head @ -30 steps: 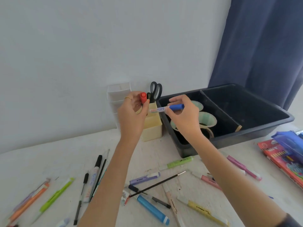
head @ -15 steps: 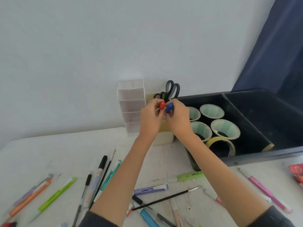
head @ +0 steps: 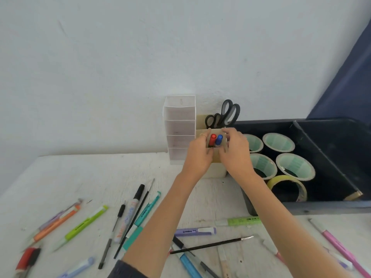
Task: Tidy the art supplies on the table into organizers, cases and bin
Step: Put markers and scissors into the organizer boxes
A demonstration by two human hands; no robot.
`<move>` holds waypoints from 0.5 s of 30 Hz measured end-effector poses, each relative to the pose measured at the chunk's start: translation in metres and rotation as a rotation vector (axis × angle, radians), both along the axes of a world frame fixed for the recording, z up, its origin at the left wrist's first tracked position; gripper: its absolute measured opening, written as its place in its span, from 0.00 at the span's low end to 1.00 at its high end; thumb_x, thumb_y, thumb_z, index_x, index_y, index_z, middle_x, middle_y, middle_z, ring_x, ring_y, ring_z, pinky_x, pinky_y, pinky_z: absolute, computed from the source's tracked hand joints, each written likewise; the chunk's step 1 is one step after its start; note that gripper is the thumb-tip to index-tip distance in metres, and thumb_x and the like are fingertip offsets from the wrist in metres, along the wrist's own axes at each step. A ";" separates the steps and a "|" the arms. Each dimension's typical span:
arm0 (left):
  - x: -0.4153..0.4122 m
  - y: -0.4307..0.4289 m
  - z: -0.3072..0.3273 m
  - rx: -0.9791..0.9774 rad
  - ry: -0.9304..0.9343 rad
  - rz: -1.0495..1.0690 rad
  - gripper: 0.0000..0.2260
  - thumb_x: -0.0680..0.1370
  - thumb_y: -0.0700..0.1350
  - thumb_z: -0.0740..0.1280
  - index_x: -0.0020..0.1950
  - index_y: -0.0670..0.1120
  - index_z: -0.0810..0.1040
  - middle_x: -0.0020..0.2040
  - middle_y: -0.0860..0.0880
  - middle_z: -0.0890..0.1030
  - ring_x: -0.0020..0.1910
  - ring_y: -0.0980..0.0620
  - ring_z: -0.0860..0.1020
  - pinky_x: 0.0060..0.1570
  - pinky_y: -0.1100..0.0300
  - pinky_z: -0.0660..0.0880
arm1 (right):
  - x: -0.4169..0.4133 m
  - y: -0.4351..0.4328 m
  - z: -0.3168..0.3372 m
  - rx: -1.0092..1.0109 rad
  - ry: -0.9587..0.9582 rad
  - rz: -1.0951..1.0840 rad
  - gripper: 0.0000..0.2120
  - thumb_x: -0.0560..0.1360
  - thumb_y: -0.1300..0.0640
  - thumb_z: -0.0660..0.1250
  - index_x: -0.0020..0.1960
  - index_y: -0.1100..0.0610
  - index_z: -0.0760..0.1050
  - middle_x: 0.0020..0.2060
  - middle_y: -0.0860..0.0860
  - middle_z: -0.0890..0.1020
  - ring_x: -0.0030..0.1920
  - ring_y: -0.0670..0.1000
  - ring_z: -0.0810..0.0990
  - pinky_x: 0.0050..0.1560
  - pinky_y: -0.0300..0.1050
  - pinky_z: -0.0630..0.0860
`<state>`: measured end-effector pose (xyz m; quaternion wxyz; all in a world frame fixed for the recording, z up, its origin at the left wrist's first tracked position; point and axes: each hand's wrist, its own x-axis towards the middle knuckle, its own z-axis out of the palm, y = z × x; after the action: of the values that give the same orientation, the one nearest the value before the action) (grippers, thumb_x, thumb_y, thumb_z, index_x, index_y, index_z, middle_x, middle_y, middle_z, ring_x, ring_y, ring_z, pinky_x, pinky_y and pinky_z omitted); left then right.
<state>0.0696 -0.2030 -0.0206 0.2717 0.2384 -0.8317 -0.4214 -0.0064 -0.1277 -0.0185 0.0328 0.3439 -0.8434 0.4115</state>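
White table | red marker, blue marker upright in organizer | caps up

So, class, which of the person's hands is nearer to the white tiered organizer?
Left. The left hand is just right of the white tiered organizer, at the beige pen holder; the right hand is farther right, on that holder's far side, by the black bin.

This looks like a craft desk in a plain room, maybe at home. A dark bin with rolls of tape sits on a white table; left of the bin stand a clear holder and scissors, and in front of the bin lie many pens and markers. Behind the bin are a bare white wall and a blue curtain.
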 end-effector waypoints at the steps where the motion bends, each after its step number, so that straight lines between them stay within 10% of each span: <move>1: 0.005 0.002 0.002 -0.009 0.029 0.010 0.22 0.75 0.31 0.62 0.69 0.42 0.70 0.62 0.46 0.77 0.61 0.55 0.73 0.59 0.67 0.68 | 0.005 0.004 0.002 -0.047 0.053 -0.012 0.22 0.72 0.66 0.67 0.64 0.58 0.69 0.56 0.56 0.74 0.55 0.52 0.73 0.48 0.38 0.69; 15: 0.146 0.014 -0.013 0.074 0.153 0.504 0.16 0.75 0.34 0.61 0.59 0.50 0.76 0.49 0.54 0.79 0.40 0.62 0.76 0.41 0.69 0.74 | 0.127 -0.013 -0.013 -0.152 -0.234 0.296 0.12 0.73 0.68 0.64 0.50 0.54 0.73 0.42 0.51 0.77 0.38 0.44 0.74 0.36 0.29 0.70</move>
<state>0.2155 -0.1886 -0.0340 0.4212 0.4154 -0.7073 -0.3870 0.1208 -0.1410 -0.0318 -0.1006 0.4105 -0.7481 0.5115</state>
